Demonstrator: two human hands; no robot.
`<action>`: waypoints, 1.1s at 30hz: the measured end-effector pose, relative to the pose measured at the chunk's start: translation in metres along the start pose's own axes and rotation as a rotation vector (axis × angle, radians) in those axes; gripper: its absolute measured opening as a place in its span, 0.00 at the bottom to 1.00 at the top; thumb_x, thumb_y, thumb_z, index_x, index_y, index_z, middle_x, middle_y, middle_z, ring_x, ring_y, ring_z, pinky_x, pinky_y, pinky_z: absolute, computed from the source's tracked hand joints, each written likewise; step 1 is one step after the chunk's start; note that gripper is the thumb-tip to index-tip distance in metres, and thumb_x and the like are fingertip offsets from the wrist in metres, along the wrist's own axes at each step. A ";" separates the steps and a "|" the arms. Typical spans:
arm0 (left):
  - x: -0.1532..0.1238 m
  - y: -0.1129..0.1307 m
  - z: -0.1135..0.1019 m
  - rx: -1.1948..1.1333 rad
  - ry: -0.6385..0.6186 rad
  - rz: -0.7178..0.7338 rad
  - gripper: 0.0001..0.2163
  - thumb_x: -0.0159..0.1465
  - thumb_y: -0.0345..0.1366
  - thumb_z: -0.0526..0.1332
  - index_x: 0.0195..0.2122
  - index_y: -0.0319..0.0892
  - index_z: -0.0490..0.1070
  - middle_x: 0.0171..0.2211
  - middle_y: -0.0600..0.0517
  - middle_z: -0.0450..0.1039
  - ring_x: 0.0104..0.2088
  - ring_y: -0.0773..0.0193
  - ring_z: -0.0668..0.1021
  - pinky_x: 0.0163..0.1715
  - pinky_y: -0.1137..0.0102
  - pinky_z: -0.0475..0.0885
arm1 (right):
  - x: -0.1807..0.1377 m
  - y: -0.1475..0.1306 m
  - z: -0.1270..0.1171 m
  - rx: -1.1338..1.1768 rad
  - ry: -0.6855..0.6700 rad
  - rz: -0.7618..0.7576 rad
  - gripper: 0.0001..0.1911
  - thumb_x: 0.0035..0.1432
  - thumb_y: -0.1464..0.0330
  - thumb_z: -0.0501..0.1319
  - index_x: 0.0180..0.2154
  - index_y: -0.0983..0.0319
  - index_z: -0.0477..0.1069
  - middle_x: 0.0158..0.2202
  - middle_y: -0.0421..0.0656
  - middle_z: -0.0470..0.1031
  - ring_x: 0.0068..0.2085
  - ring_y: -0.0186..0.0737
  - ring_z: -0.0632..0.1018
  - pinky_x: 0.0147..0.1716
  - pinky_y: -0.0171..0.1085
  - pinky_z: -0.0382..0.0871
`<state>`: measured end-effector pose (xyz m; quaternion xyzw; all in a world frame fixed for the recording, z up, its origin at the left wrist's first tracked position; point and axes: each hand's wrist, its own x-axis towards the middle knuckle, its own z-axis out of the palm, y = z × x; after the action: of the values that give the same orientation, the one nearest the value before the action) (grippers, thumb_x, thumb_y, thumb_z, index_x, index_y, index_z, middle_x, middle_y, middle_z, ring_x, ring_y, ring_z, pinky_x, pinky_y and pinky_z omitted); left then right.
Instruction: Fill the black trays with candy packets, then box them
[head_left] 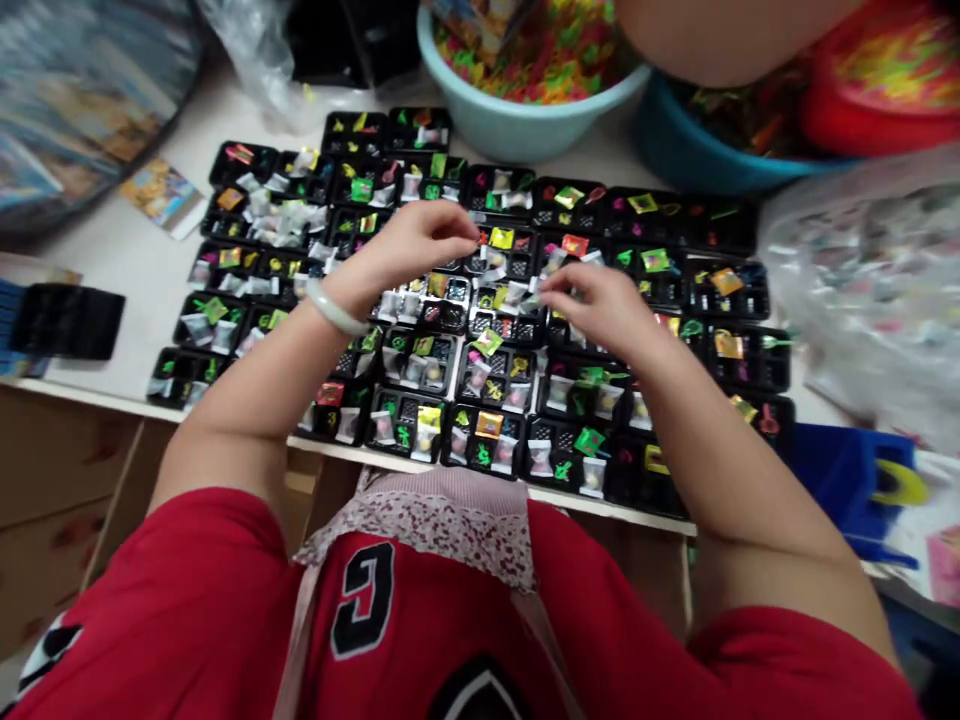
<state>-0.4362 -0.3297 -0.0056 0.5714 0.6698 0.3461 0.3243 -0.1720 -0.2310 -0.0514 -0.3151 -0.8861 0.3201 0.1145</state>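
Observation:
Rows of black plastic trays (491, 470) cover the table, their compartments holding small wrapped candies (592, 476), coloured sachets (489, 426) and bright plastic trinkets. My left hand (424, 240), with a pale bangle at the wrist, hovers over the middle trays. Its thumb and fingertips are drawn together; whatever they hold is too small to make out. To its right, my right hand (600, 308) is closed in a pinch above a central tray. A whitish wrapped candy (531, 299) shows at its fingertips. Loose wrapped candies (281, 218) are heaped over trays at the left.
Behind the trays stand a light blue basin (525, 130) of colourful trinkets, a darker blue basin (705, 160) and a red one (862, 130). Another person's arm (727, 40) reaches across them. A clear bag (877, 300) lies right; stacked black trays (71, 320) sit left.

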 end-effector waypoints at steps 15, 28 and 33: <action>-0.150 -0.065 0.021 0.619 -0.249 0.143 0.15 0.62 0.37 0.69 0.50 0.39 0.78 0.47 0.39 0.72 0.51 0.45 0.70 0.50 0.57 0.68 | 0.001 -0.104 0.109 -0.205 -0.407 0.051 0.05 0.65 0.66 0.63 0.40 0.58 0.78 0.42 0.48 0.82 0.42 0.50 0.80 0.38 0.42 0.65; -0.148 -0.075 0.012 0.086 -0.194 0.019 0.04 0.61 0.32 0.66 0.38 0.44 0.76 0.36 0.50 0.76 0.39 0.59 0.76 0.45 0.62 0.72 | 0.015 -0.091 0.094 0.003 -0.355 0.059 0.03 0.64 0.66 0.66 0.39 0.58 0.78 0.40 0.44 0.83 0.40 0.45 0.80 0.38 0.39 0.65; -0.122 -0.072 -0.015 -0.213 0.104 -0.159 0.10 0.60 0.40 0.69 0.38 0.42 0.73 0.34 0.52 0.75 0.34 0.64 0.76 0.39 0.67 0.73 | 0.054 -0.100 0.099 0.188 -0.222 -0.049 0.06 0.64 0.65 0.64 0.40 0.60 0.78 0.42 0.45 0.83 0.44 0.44 0.79 0.44 0.39 0.67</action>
<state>-0.4708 -0.4599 -0.0530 0.4601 0.6882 0.4178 0.3743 -0.3028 -0.3057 -0.0636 -0.2439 -0.8669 0.4315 0.0526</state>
